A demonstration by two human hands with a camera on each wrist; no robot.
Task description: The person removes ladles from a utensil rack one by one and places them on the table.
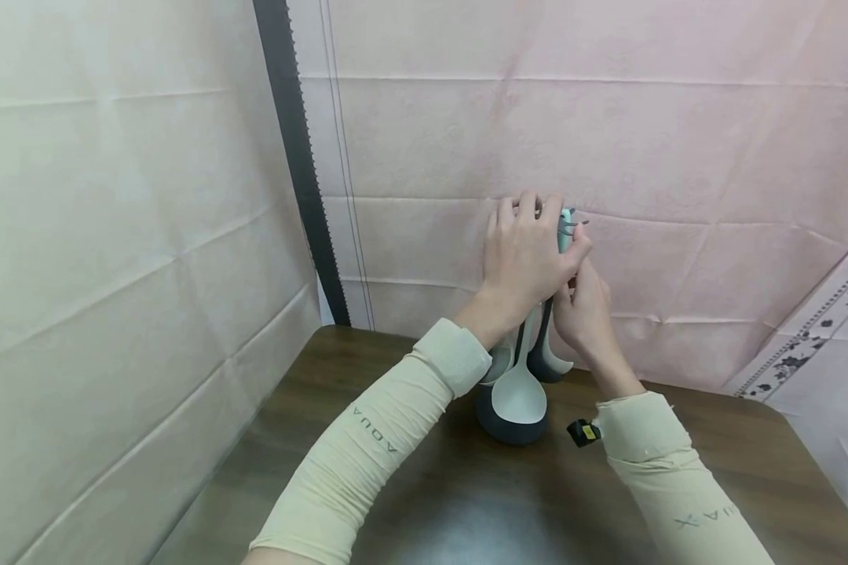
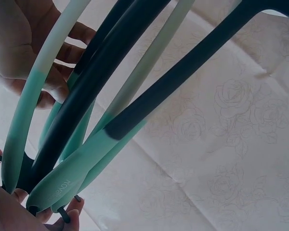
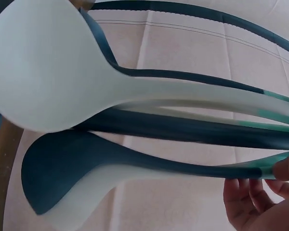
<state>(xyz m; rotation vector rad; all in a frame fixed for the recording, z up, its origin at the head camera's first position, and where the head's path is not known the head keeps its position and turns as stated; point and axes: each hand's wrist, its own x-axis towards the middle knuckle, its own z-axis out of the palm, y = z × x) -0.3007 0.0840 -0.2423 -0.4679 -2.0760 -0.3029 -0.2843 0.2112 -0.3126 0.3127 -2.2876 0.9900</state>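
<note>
A utensil stand with a round dark base (image 1: 510, 430) holds several kitchen utensils with teal handle ends, hanging from hooks at its top. My left hand (image 1: 524, 249) grips the stand's top from above; in the left wrist view its fingertips (image 2: 74, 211) are at the hooks. Lower on the right side, my right hand (image 1: 585, 310) pinches the teal handle of a dark ladle (image 3: 62, 163), thumb and fingers near the colour change. Beside that ladle hangs a white one (image 1: 557, 362), partly hidden. A large white spoon (image 1: 519, 396) hangs at the front.
The stand is on a brown wooden table (image 1: 424, 494), near its back edge. Pale creased cloth (image 1: 424, 141) hangs close behind and along the left. A small black-and-yellow device (image 1: 583, 432) sits by my right cuff.
</note>
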